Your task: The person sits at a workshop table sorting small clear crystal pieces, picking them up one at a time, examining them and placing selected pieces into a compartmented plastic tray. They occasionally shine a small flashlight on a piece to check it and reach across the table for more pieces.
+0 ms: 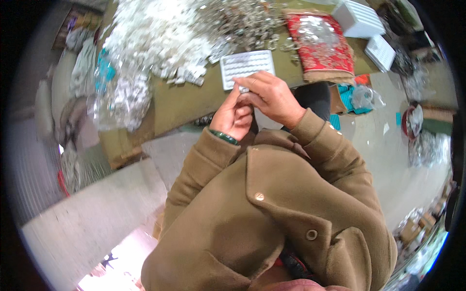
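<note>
Head view: left hand (234, 118) and right hand (275, 99) together, fingertips meeting at a small pale piece (243, 89).
Can't tell which hand grips it. Piece at near edge of white ridged tray (226, 72), on table (182, 107).

Two hands, one tray, two heaps.
One left hand (235, 119), one right hand (276, 97); between them at least one small pale piece (243, 89), too blurred to count surely. One green bangle (224, 137); one white tray (224, 75); far left, one white heap (160, 34); beside it, one clear-brownish heap (242, 22); right, one red patterned cloth (325, 63); far right, two white ridged blocks (359, 20).
</note>
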`<act>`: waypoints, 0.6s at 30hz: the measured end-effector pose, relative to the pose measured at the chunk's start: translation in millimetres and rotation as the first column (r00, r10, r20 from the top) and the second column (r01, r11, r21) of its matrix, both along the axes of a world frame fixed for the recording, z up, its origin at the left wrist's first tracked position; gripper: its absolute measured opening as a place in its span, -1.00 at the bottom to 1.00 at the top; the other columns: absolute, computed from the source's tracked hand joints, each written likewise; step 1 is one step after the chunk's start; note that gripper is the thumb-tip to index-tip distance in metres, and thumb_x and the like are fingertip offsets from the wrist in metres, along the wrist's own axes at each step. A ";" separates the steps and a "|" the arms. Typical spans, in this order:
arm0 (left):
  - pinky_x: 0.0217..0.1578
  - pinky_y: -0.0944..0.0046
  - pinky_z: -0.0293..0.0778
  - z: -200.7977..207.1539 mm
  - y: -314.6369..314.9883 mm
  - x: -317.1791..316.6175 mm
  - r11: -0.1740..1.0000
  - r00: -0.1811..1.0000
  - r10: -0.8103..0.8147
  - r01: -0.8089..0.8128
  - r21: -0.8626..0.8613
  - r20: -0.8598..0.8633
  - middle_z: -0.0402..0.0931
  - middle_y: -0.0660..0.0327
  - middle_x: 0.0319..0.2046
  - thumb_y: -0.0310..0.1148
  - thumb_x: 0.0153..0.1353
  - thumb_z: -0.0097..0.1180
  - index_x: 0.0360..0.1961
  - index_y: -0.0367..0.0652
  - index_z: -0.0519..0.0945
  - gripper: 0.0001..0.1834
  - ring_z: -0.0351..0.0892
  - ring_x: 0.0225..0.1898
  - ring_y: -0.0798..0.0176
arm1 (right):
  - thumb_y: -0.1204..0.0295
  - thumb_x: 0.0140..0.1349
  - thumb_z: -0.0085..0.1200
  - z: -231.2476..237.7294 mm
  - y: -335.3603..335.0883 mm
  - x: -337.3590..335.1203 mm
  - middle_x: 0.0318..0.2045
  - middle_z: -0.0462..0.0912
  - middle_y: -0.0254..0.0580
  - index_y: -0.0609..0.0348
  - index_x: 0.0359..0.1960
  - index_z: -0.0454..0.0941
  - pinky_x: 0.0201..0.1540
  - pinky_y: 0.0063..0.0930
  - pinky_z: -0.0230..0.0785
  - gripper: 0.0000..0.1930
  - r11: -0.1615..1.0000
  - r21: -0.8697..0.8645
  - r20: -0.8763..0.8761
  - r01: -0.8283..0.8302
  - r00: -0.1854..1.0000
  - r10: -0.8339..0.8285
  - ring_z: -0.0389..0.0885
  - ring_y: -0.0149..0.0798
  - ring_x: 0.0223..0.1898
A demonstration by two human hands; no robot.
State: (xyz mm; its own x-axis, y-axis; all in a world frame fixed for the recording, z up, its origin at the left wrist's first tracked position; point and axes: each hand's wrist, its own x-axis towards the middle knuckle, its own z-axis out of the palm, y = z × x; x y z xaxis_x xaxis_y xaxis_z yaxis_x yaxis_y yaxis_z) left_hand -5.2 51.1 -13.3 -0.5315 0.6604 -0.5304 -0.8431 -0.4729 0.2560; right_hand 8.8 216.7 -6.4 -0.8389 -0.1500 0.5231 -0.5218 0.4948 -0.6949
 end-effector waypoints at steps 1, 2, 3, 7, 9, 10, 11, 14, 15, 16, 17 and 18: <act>-0.74 0.59 0.12 0.3 2.6 -1.1 0.999 1.000 -0.024 0.024 -0.021 -0.004 0.42 0.44 -0.51 -0.02 0.35 -0.01 -0.23 -0.05 0.48 -0.69 0.26 -0.64 0.61 | 0.45 0.05 0.17 -0.6 7.0 2.2 -0.39 0.59 -0.13 0.15 -0.16 0.60 -0.24 -0.25 0.45 -0.72 0.998 0.046 -0.027 0.035 0.999 -0.034 0.56 -0.03 -0.31; -0.73 0.58 0.15 0.4 5.6 -2.0 0.996 0.999 -0.036 0.037 -0.080 0.018 0.43 0.43 -0.50 -0.03 0.36 -0.03 -0.23 -0.06 0.49 -0.68 0.29 -0.63 0.59 | 0.44 0.04 0.16 -1.4 11.8 5.3 -0.39 0.59 -0.15 0.13 -0.19 0.61 -0.25 -0.25 0.45 -0.75 0.998 0.038 -0.031 0.048 0.998 -0.047 0.56 -0.04 -0.31; -0.71 0.54 0.21 1.0 7.6 -3.5 0.998 0.996 -0.047 0.050 -0.047 0.070 0.44 0.39 -0.46 -0.08 0.38 -0.05 -0.22 -0.08 0.49 -0.71 0.37 -0.57 0.52 | 0.44 0.03 0.17 -1.7 17.1 8.2 -0.39 0.60 -0.16 0.12 -0.21 0.61 -0.25 -0.25 0.45 -0.76 0.997 0.036 -0.032 0.062 0.998 -0.061 0.55 -0.04 -0.30; -0.59 0.52 0.29 -0.9 24.3 -0.7 0.993 0.993 -0.097 0.092 -0.069 -0.068 0.49 0.33 -0.37 -0.14 0.38 -0.04 -0.16 -0.10 0.49 -0.74 0.42 -0.41 0.45 | 0.43 0.05 0.18 -2.6 32.7 26.6 -0.39 0.59 -0.16 0.11 -0.17 0.61 -0.24 -0.27 0.46 -0.74 0.991 -0.005 0.019 0.131 0.991 -0.131 0.56 -0.07 -0.29; -0.48 0.52 0.32 -2.3 33.0 3.0 0.980 0.977 -0.178 0.167 -0.104 -0.117 0.50 0.38 -0.33 -0.13 0.37 -0.01 -0.10 -0.08 0.49 -0.73 0.43 -0.35 0.47 | 0.44 0.09 0.18 -4.3 42.7 36.8 -0.37 0.60 -0.13 0.13 -0.12 0.60 -0.24 -0.28 0.46 -0.72 0.993 -0.053 0.139 0.103 0.986 -0.095 0.58 -0.08 -0.31; -0.41 0.51 0.35 -2.8 36.7 4.3 0.963 0.963 -0.229 0.203 -0.176 -0.141 0.51 0.38 -0.30 -0.14 0.36 0.00 -0.06 -0.07 0.50 -0.72 0.45 -0.30 0.48 | 0.44 0.10 0.18 -4.9 51.9 43.6 -0.35 0.61 -0.12 0.14 -0.10 0.59 -0.24 -0.29 0.47 -0.71 0.994 -0.084 0.241 0.070 0.969 -0.048 0.59 -0.08 -0.32; -0.35 0.49 0.36 -2.8 39.6 6.9 0.959 0.943 -0.246 0.203 -0.196 -0.224 0.52 0.37 -0.28 -0.15 0.36 0.01 -0.03 -0.07 0.50 -0.71 0.45 -0.27 0.48 | 0.44 0.12 0.18 -5.6 60.5 49.1 -0.33 0.62 -0.10 0.15 -0.08 0.59 -0.24 -0.29 0.47 -0.71 0.991 -0.128 0.314 0.034 0.949 0.008 0.60 -0.08 -0.32; -0.07 0.38 0.40 -3.0 50.0 10.9 0.931 0.841 -0.302 0.159 -0.328 -0.448 0.55 0.31 -0.17 -0.18 0.35 0.03 0.05 -0.15 0.50 -0.65 0.48 -0.15 0.47 | 0.50 0.14 0.16 -10.4 94.6 43.8 -0.38 0.62 -0.08 0.20 -0.11 0.60 -0.25 -0.36 0.45 -0.74 0.960 -0.179 0.226 0.215 0.959 -0.172 0.62 -0.19 -0.34; -0.04 0.33 0.42 -2.8 53.4 9.1 0.937 0.829 -0.294 0.151 -0.316 -0.475 0.54 0.30 -0.21 -0.19 0.36 0.02 0.03 -0.19 0.50 -0.65 0.48 -0.17 0.46 | 0.49 0.14 0.15 -11.8 108.9 38.6 -0.39 0.62 -0.08 0.20 -0.16 0.60 -0.26 -0.36 0.45 -0.79 0.932 -0.090 0.217 0.350 0.921 -0.325 0.62 -0.17 -0.34; 0.00 0.27 0.44 -2.7 56.4 7.6 0.938 0.820 -0.290 0.142 -0.316 -0.494 0.53 0.30 -0.24 -0.20 0.36 0.01 0.01 -0.23 0.50 -0.65 0.48 -0.19 0.45 | 0.49 0.15 0.14 -12.8 123.2 33.1 -0.41 0.62 -0.08 0.20 -0.22 0.61 -0.26 -0.36 0.45 -0.83 0.874 0.005 0.213 0.485 0.854 -0.475 0.63 -0.14 -0.35; 0.04 0.19 0.46 -2.5 59.4 6.2 0.945 0.835 -0.280 0.151 -0.292 -0.474 0.46 0.31 -0.34 -0.21 0.38 -0.03 0.01 -0.28 0.48 -0.65 0.46 -0.28 0.45 | 0.48 0.14 0.13 -13.9 136.5 27.7 -0.39 0.62 -0.08 0.19 -0.25 0.60 -0.26 -0.35 0.45 -0.86 0.850 0.086 0.144 0.520 0.837 -0.528 0.62 -0.11 -0.34; -0.08 0.29 0.50 -2.1 61.3 6.4 0.961 0.869 -0.240 0.151 -0.230 -0.433 0.41 0.35 -0.46 -0.22 0.39 -0.03 -0.02 -0.30 0.50 -0.65 0.52 -0.28 0.41 | 0.48 0.14 0.12 -15.6 147.2 21.5 -0.37 0.63 -0.09 0.19 -0.28 0.59 -0.25 -0.34 0.45 -0.88 0.813 0.170 0.074 0.557 0.815 -0.574 0.62 -0.07 -0.33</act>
State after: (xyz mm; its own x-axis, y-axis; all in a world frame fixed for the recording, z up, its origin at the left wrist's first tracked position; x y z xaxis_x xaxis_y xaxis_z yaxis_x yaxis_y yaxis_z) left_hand 1.2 112.5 -15.4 -0.6119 0.6914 -0.3840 -0.6834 -0.2179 0.6968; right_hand 30.3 363.9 -22.0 -0.8501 0.3094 0.4262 -0.0400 0.7691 -0.6379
